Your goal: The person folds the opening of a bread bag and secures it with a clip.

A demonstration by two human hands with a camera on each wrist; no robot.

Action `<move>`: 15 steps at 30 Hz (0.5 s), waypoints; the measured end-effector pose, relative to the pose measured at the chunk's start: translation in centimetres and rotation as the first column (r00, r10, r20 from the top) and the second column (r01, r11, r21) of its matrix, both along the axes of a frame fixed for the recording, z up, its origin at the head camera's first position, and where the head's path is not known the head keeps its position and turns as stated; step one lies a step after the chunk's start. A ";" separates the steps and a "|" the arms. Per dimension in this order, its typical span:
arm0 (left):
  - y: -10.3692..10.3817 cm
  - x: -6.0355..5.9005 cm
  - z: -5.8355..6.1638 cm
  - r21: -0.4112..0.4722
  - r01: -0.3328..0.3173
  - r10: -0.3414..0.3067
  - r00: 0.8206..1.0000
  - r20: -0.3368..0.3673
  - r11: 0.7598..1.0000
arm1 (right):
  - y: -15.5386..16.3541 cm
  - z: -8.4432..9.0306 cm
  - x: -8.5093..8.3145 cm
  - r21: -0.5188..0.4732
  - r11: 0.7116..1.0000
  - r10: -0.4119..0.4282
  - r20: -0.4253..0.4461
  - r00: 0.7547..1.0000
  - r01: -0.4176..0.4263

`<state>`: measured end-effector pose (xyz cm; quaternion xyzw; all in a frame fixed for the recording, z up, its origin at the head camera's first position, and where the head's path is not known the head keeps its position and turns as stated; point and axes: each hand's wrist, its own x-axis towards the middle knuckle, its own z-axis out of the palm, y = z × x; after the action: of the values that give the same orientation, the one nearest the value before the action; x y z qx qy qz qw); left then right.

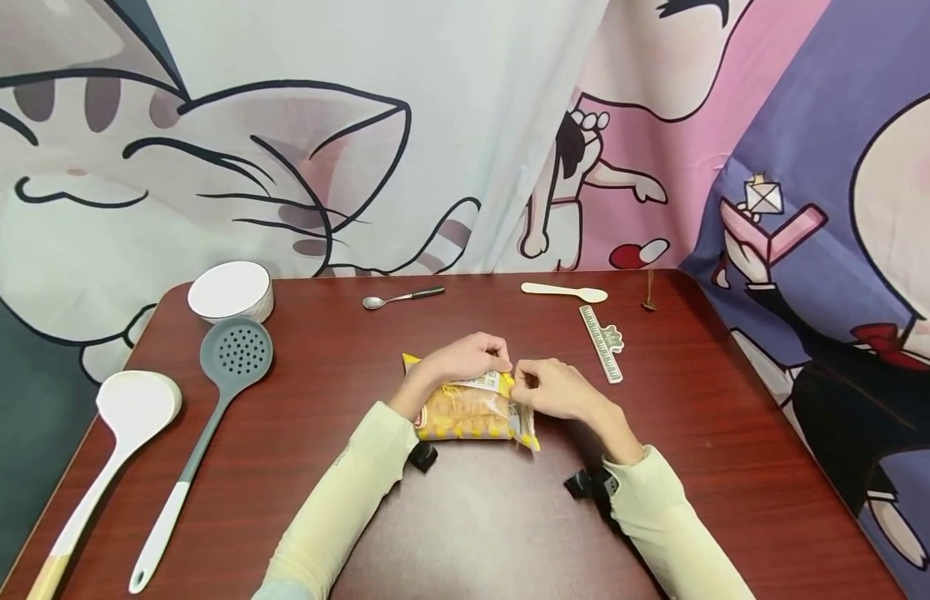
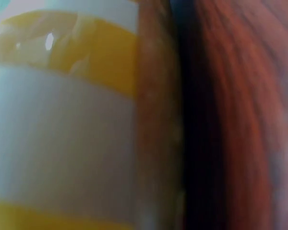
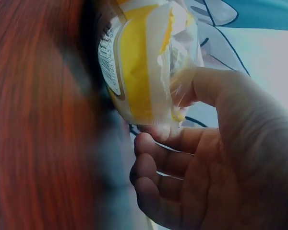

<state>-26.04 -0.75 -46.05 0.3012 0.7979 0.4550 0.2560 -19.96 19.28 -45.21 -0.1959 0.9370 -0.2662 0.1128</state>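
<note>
A yellow and clear plastic food packet (image 1: 465, 414) lies on the table, with golden-brown food showing through its window. My left hand (image 1: 467, 357) reaches over the top of it, fingers curled and pinching the wrapper near the far right corner. My right hand (image 1: 558, 390) pinches the packet's right end between thumb and index finger, close to the left fingertips. In the right wrist view, the packet (image 3: 137, 62) shows a barcode and a crinkled clear end at the thumb of the right hand (image 3: 201, 158). Only the striped side of the packet (image 2: 62, 143) fills the left wrist view.
At left are a white bowl (image 1: 231, 292), a grey slotted skimmer (image 1: 236, 354) and a white ladle (image 1: 135, 408). Along the back lie a small metal spoon (image 1: 401, 298) and a pale spoon (image 1: 562, 291). A ruler-shaped clip (image 1: 602, 343) and a small brown item (image 1: 648, 296) lie right.
</note>
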 end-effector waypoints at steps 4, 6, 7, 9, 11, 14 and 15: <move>0.1 0.0 0.0 -0.024 -0.015 0.015 1.000 -0.015 1.000 | 0.0 -0.5 -0.3 -0.088 0.995 0.037 0.029 0.999 -0.035; 0.0 0.0 0.0 -0.025 -0.034 0.033 0.999 -0.002 0.999 | 0.1 -0.5 -0.5 -0.112 0.991 0.073 -0.020 0.997 -0.075; -0.1 0.0 0.0 -0.023 -0.049 0.049 0.999 0.002 0.999 | 0.2 -0.5 -0.6 -0.107 0.990 0.086 -0.066 0.994 -0.093; -0.1 0.0 0.1 -0.025 -0.080 0.080 0.997 0.011 0.996 | 0.3 -0.3 -0.6 -0.091 0.989 0.103 -0.159 0.982 -0.119; -0.1 0.1 0.2 -0.059 -0.104 0.104 0.995 -0.002 0.993 | 0.5 -0.3 -0.5 -0.067 0.987 0.123 -0.241 0.963 -0.143; 0.1 0.0 0.4 -0.152 -0.115 0.108 0.993 -0.053 0.982 | 0.7 -0.4 -0.4 -0.013 0.985 0.158 -0.349 0.924 -0.174; 0.1 0.0 0.5 -0.182 -0.115 0.106 0.993 -0.061 0.976 | 0.8 -0.5 -0.4 0.002 0.984 0.165 -0.383 0.909 -0.177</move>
<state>-26.07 -0.63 -45.52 0.2426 0.8586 0.3844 0.2369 -20.32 20.05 -45.72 -0.3271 0.9158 -0.2274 -0.0521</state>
